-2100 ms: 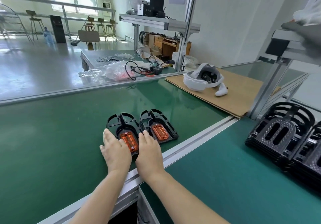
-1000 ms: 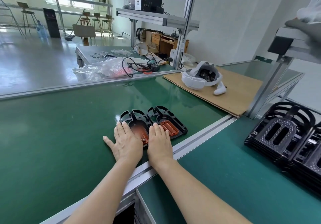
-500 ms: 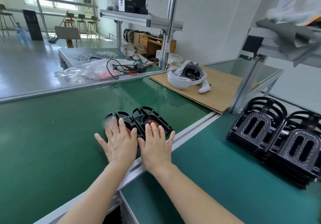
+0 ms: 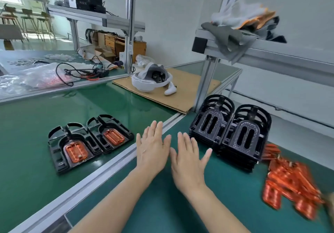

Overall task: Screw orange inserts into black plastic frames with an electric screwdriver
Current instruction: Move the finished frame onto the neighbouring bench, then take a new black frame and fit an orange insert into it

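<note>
Two black plastic frames point(image 4: 57, 153) point(image 4: 115, 124) lie side by side on the green belt at the left, each holding an orange insert point(image 4: 75, 150) point(image 4: 114, 137). My left hand point(image 4: 153, 149) and my right hand point(image 4: 188, 160) hover flat with straight fingers over the green mat, between those frames and two stacks of empty black frames point(image 4: 211, 126) point(image 4: 247, 137). Both hands hold nothing. A heap of loose orange inserts point(image 4: 289, 187) lies at the right, blurred. No electric screwdriver is in view.
An aluminium rail point(image 4: 101, 173) divides belt from mat. A white headset point(image 4: 151, 81) sits on cardboard point(image 4: 184, 95) behind. An upright post point(image 4: 206, 81) carries a shelf with gloves point(image 4: 242, 24). Cables point(image 4: 81, 71) and plastic bags point(image 4: 32, 79) lie at the back left.
Both hands lifted off the two filled frames and moved right over the rail to the mat. The view swung right, bringing the stacks and loose inserts into sight.
</note>
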Action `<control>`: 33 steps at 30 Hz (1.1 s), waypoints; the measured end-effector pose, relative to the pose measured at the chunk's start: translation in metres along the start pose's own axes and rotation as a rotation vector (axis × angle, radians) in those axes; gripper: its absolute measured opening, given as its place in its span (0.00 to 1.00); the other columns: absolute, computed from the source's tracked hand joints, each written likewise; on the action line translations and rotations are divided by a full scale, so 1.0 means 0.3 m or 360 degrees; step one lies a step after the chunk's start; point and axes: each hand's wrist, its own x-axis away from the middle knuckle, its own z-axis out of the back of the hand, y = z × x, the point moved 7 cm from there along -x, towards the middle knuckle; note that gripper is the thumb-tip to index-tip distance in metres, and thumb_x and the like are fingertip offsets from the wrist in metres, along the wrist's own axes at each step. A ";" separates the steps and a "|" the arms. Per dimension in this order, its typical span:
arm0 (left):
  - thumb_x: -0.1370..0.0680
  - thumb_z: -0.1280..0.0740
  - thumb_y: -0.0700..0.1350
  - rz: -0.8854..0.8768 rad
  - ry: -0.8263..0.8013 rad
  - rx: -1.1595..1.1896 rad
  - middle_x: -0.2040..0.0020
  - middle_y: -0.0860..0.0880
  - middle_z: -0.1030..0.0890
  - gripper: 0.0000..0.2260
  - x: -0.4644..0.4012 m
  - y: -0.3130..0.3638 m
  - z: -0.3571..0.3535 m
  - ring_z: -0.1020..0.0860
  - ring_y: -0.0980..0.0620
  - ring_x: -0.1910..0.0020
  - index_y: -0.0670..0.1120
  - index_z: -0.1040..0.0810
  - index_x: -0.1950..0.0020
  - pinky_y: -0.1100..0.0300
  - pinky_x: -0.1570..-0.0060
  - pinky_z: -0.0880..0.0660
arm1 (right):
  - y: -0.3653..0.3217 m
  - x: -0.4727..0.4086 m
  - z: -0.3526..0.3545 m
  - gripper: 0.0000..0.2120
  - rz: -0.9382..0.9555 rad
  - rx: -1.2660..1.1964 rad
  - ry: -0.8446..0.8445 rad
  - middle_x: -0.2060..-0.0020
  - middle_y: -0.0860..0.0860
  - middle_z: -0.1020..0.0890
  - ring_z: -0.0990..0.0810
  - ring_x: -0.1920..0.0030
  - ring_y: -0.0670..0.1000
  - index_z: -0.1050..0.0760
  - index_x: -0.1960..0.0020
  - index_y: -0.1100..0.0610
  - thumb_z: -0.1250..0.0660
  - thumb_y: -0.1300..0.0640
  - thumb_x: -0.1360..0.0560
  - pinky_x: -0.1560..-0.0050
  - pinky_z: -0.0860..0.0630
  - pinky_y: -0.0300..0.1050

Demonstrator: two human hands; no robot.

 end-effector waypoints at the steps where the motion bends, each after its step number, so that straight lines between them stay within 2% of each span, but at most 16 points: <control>1: 0.18 0.49 0.54 -0.0051 -0.0026 0.0023 0.22 0.53 0.49 0.24 -0.001 0.045 -0.021 0.50 0.54 0.24 0.52 0.49 0.22 0.52 0.27 0.59 | 0.046 0.003 0.033 0.26 -0.0050 0.0001 0.0039 0.21 0.45 0.54 0.58 0.22 0.49 0.57 0.21 0.49 0.56 0.44 0.17 0.29 0.68 0.66; 5: 0.17 0.48 0.52 -0.0257 -0.0099 0.0129 0.22 0.52 0.48 0.24 0.002 0.220 -0.094 0.50 0.54 0.24 0.51 0.49 0.22 0.55 0.27 0.58 | 0.212 0.025 0.169 0.26 -0.0222 0.0048 0.0214 0.21 0.44 0.54 0.58 0.22 0.47 0.58 0.21 0.48 0.56 0.44 0.17 0.29 0.67 0.65; 11: 0.17 0.49 0.47 -0.0532 -0.0218 0.0290 0.22 0.53 0.47 0.22 0.065 0.477 -0.224 0.50 0.55 0.24 0.50 0.47 0.22 0.54 0.26 0.56 | 0.394 0.058 0.317 0.27 -0.0431 0.0122 0.0401 0.21 0.46 0.54 0.57 0.22 0.48 0.57 0.21 0.49 0.55 0.45 0.17 0.28 0.65 0.65; 15: 0.18 0.48 0.45 -0.0620 -0.0258 0.0024 0.21 0.52 0.51 0.24 0.082 0.560 -0.319 0.53 0.52 0.23 0.51 0.50 0.22 0.49 0.27 0.56 | 0.490 0.051 0.362 0.27 -0.0557 0.0180 0.0490 0.21 0.48 0.51 0.54 0.22 0.50 0.55 0.21 0.52 0.51 0.48 0.17 0.27 0.61 0.65; 19: 0.20 0.45 0.45 -0.0711 -0.0285 -0.0281 0.21 0.50 0.55 0.29 0.091 0.583 -0.384 0.58 0.47 0.23 0.52 0.53 0.22 0.41 0.28 0.61 | 0.557 0.030 0.380 0.27 -0.0685 0.0213 0.0558 0.23 0.51 0.44 0.50 0.23 0.52 0.51 0.22 0.55 0.45 0.53 0.18 0.27 0.59 0.65; 23: 0.21 0.44 0.45 -0.0744 -0.0285 -0.0398 0.21 0.48 0.57 0.30 0.099 0.579 -0.408 0.60 0.46 0.23 0.53 0.54 0.22 0.39 0.30 0.63 | 0.589 0.010 0.359 0.25 -0.0734 0.0241 0.0549 0.25 0.52 0.39 0.44 0.24 0.53 0.46 0.24 0.57 0.44 0.52 0.18 0.27 0.54 0.63; 26: 0.22 0.44 0.44 -0.0750 -0.0260 -0.0404 0.21 0.48 0.57 0.31 0.100 0.576 -0.407 0.60 0.46 0.23 0.53 0.54 0.22 0.39 0.30 0.63 | 0.609 -0.001 0.363 0.22 -0.0768 0.0206 0.0621 0.31 0.55 0.30 0.33 0.32 0.55 0.41 0.27 0.57 0.44 0.49 0.18 0.35 0.38 0.54; 28: 0.22 0.43 0.43 -0.0751 -0.0245 -0.0419 0.21 0.49 0.56 0.31 0.100 0.573 -0.403 0.59 0.46 0.23 0.53 0.54 0.22 0.39 0.29 0.62 | 0.622 -0.008 0.369 0.19 -0.0765 0.0007 0.0691 0.38 0.57 0.26 0.28 0.39 0.58 0.34 0.32 0.59 0.44 0.49 0.18 0.42 0.31 0.52; 30: 0.22 0.43 0.42 -0.0751 -0.0248 -0.0424 0.21 0.49 0.56 0.31 0.101 0.568 -0.401 0.59 0.46 0.23 0.53 0.54 0.22 0.39 0.29 0.62 | 0.642 -0.009 0.373 0.17 -0.0792 -0.0234 0.0780 0.41 0.58 0.26 0.25 0.42 0.58 0.30 0.35 0.60 0.43 0.50 0.18 0.47 0.30 0.50; 33: 0.22 0.43 0.43 -0.0749 -0.0264 -0.0412 0.21 0.50 0.56 0.31 0.107 0.566 -0.395 0.59 0.46 0.23 0.53 0.53 0.22 0.39 0.29 0.62 | 0.670 -0.011 0.382 0.12 -0.0818 -0.0336 0.0857 0.46 0.57 0.22 0.23 0.46 0.58 0.27 0.41 0.60 0.42 0.54 0.18 0.54 0.33 0.47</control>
